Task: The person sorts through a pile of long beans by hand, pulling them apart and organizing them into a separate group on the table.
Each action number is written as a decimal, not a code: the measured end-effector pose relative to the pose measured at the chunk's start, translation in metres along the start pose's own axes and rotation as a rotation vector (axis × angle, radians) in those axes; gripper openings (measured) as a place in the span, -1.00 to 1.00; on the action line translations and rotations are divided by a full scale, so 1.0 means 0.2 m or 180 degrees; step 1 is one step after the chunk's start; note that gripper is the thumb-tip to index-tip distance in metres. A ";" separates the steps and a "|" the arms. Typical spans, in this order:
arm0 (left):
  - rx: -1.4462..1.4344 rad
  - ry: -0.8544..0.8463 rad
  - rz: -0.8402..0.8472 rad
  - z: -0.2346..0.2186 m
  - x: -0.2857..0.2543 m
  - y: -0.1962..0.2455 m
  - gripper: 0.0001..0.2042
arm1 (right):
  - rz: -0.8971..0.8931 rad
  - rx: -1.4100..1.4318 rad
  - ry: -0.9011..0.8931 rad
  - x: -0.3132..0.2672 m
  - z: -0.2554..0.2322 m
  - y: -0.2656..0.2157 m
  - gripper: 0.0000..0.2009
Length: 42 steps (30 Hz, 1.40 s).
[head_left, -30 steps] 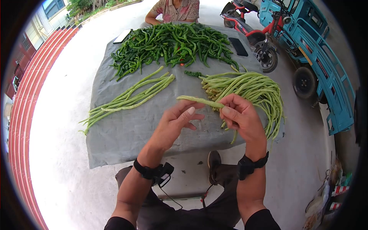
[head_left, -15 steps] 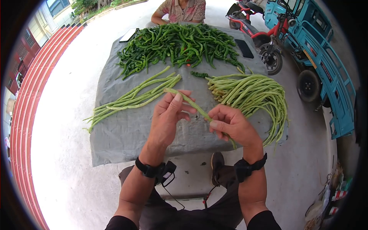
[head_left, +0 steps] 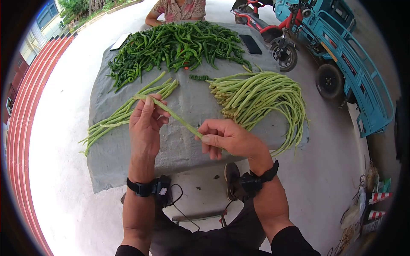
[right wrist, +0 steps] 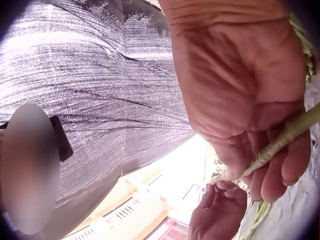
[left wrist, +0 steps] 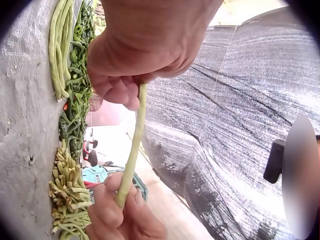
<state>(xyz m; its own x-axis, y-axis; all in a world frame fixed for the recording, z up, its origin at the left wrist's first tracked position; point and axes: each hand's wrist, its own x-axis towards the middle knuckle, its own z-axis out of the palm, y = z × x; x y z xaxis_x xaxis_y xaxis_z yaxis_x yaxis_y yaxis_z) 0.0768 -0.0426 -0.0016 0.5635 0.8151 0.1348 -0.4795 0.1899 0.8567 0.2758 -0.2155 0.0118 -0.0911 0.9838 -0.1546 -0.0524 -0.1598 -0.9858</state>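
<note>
A long green bean (head_left: 181,120) is stretched between both hands above the grey cloth. The left hand (head_left: 146,132) pinches its upper left end between thumb and fingers. At the other end the right hand (head_left: 228,138) grips it with thumb and curled fingers. In the left wrist view the bean (left wrist: 136,145) runs straight from the left hand (left wrist: 145,45) to the right hand's fingertips (left wrist: 127,200). A few long beans (head_left: 115,116) lie under and beyond the left hand. A large bundle of beans (head_left: 265,91) lies beyond the right hand.
Green peppers (head_left: 179,47) are heaped at the far side of the grey cloth (head_left: 124,164). A white phone (head_left: 120,42) and a dark phone (head_left: 250,44) flank them. A person (head_left: 179,10) sits across. At the right stand a red scooter (head_left: 273,32) and a blue tricycle (head_left: 354,64).
Both hands have moved left with the bean, away from the large bundle. The left hand has come to pinch the bean's end, and the hands are farther apart. The head view has shifted.
</note>
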 end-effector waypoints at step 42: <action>-0.0008 0.0062 -0.0026 -0.02 0.01 0.05 -0.69 | 0.0191 -0.3104 0.3326 -0.32 -0.64 0.27 -0.88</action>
<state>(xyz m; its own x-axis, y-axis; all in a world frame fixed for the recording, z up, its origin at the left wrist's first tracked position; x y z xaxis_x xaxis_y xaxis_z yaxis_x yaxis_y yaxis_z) 0.0706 -0.0372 0.0047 0.5542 0.8240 0.1179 -0.4765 0.1979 0.8566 0.4064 -0.2759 -0.0401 0.7148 0.6536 0.2485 0.6565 -0.5048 -0.5605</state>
